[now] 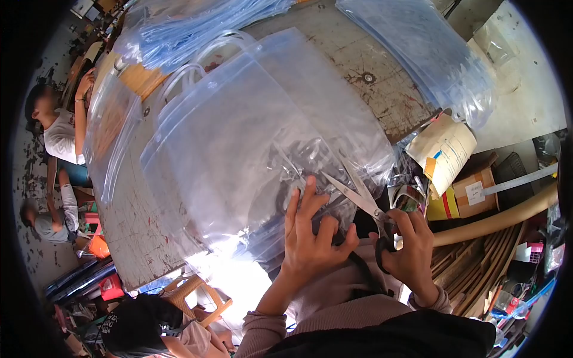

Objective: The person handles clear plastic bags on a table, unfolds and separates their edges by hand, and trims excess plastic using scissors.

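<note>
Some clear plastic bagging [233, 113] with loop handles lies across the worn surface [134, 238]. At its near edge is the left hand [313, 238], fingers spread and bent. Next, scissors [369, 206] stand with blades apart over the plastic, handles gripped by the right hand [410, 244]. Farther right sits a cardboard box [484, 206].

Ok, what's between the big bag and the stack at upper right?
Head view: only worn tabletop, with a dark round spot on it, shows between bag and stack.
</note>
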`<state>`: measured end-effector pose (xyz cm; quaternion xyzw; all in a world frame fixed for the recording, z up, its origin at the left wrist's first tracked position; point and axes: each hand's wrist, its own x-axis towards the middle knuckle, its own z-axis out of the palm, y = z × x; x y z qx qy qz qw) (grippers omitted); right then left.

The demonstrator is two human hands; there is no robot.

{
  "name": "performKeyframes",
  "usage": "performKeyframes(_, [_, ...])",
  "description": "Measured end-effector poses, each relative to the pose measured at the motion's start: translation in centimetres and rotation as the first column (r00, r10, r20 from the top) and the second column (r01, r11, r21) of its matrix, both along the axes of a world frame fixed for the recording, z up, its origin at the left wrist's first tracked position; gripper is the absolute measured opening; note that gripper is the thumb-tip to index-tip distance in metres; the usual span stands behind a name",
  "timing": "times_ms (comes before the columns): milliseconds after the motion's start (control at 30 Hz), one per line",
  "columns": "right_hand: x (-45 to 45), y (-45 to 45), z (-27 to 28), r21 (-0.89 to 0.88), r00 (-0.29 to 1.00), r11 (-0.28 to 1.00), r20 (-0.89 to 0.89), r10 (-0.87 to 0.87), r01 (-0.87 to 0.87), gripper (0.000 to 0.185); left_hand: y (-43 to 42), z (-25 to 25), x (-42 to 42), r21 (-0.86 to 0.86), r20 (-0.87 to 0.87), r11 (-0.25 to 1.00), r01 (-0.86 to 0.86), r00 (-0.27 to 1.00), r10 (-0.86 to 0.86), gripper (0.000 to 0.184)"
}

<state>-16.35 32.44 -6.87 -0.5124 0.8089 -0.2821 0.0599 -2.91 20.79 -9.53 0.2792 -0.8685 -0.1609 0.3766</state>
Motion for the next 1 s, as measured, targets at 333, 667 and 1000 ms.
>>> performKeyframes(333, [-1.5, 0.2, -0.3, 0.025, 0.514, 0.988, 0.856, 0.058, -0.153, 0.035, 0.8, 1.6, -0.5, 0.015, 0.112, 1.000, -0.015, 0.994, 0.014, 0.026])
performKeyframes(667, [-2.0, 0.1, -1.1, -0.037, 0.168, 0.972, 0.983, 0.077, -0.230, 0.033, 1.6, 2.4, -0.2, 0.059, 0.152, 0.997, -0.056, 0.987, 0.047, 0.035])
performKeyframes(1000, [-2.1, 0.1, -1.4, -0.038, 0.313, 0.973, 0.943, 0.109, -0.226, 0.038, 1.5, 2.5, 0.0, 0.086, 0.148, 0.995, -0.046, 0.988, 0.033, 0.041])
